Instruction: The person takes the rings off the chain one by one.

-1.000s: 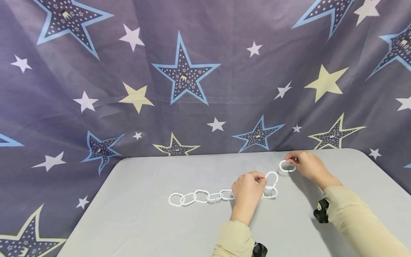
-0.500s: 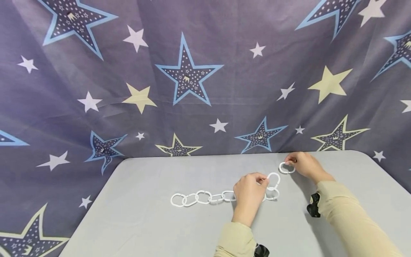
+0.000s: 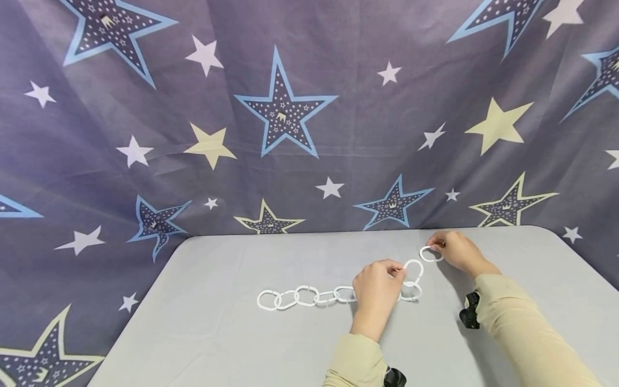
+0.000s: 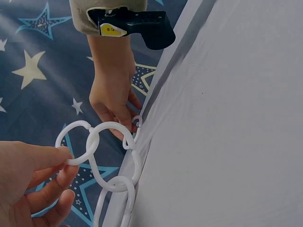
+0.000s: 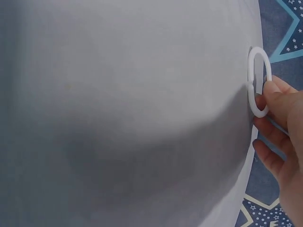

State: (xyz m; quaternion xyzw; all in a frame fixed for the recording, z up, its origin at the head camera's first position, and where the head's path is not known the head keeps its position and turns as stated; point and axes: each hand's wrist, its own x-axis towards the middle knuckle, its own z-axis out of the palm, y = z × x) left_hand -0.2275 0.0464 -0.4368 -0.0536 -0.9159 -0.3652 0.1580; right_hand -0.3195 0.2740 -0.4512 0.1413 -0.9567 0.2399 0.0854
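A chain of several white plastic links (image 3: 306, 296) runs across the table toward the right. My left hand (image 3: 379, 290) pinches its end link (image 3: 414, 262) between thumb and forefinger and holds it raised, in front of part of the chain. In the left wrist view that end link (image 4: 71, 124) hooks through the neighbouring link (image 4: 138, 163). Further right and back, my right hand (image 3: 456, 250) pinches a separate white link (image 3: 424, 255). The right wrist view shows this link (image 5: 251, 71) between thumb and fingers, a small gap in its side. The two held links are apart.
The table (image 3: 217, 344) has a pale grey cover. A purple cloth with stars (image 3: 309, 177) hangs right behind its back edge. Black wrist cameras (image 3: 469, 310) sit at both cuffs.
My right forearm has shifted slightly left, bringing the single link a little closer and lower. The left hand keeps its grip on the end link; the whole view has shifted slightly.
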